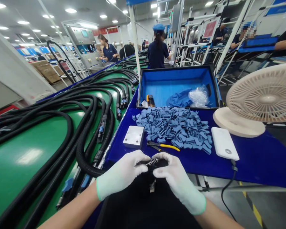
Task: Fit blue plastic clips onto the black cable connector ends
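My left hand [127, 170] and my right hand [173, 175], both in white gloves with mint-green cuffs, meet low in the middle of the head view. Their fingers are closed around a small black part with a metal spring [153, 161] showing between the fingertips. The black ends of that part are mostly hidden by the gloves. Just beyond the hands lie yellow-handled cutting pliers [166, 146]. A metal block [133, 136] with holes sits ahead of my left hand. Behind the pliers spreads a heap of small blue plastic clips [176, 125].
Black corrugated hoses [69, 127] with fitted ends cover the green surface [30, 156] at left. At the back stands a blue bin [178, 81] holding a bag and clear plastic. A fan [262, 95] and a corded white power bank [224, 143] are at right. Co-workers are farther off.
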Demonstrator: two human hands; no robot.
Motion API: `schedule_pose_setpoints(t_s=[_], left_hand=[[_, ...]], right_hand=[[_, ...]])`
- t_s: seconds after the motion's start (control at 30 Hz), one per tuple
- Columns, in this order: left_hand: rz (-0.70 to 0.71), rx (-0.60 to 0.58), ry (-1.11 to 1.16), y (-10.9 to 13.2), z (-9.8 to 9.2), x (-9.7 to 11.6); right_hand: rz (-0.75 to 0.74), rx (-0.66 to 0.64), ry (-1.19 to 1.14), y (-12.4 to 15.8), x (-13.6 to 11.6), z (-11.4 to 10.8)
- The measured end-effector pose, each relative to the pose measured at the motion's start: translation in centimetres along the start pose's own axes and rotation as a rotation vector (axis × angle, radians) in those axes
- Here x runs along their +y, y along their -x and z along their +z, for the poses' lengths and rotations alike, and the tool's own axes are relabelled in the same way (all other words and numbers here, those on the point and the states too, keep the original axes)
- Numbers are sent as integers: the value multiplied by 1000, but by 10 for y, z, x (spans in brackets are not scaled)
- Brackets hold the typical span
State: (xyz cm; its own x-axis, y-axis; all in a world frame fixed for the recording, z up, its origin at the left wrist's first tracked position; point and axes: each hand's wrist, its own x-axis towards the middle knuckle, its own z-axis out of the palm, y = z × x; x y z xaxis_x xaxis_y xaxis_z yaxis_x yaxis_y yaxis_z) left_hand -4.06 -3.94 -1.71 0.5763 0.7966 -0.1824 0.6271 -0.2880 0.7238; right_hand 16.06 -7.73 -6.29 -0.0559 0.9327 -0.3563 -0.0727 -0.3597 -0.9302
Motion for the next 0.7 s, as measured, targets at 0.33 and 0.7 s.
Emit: schedule_pose_setpoints(t_s=[0.33,0.7], left_hand=[[-39,139,40,9,21,6],[168,34,59,0,17,-16]], right_hand=[[-3,-228,-107,-1,-2,2],[-90,-308,-93,0,3,-1]])
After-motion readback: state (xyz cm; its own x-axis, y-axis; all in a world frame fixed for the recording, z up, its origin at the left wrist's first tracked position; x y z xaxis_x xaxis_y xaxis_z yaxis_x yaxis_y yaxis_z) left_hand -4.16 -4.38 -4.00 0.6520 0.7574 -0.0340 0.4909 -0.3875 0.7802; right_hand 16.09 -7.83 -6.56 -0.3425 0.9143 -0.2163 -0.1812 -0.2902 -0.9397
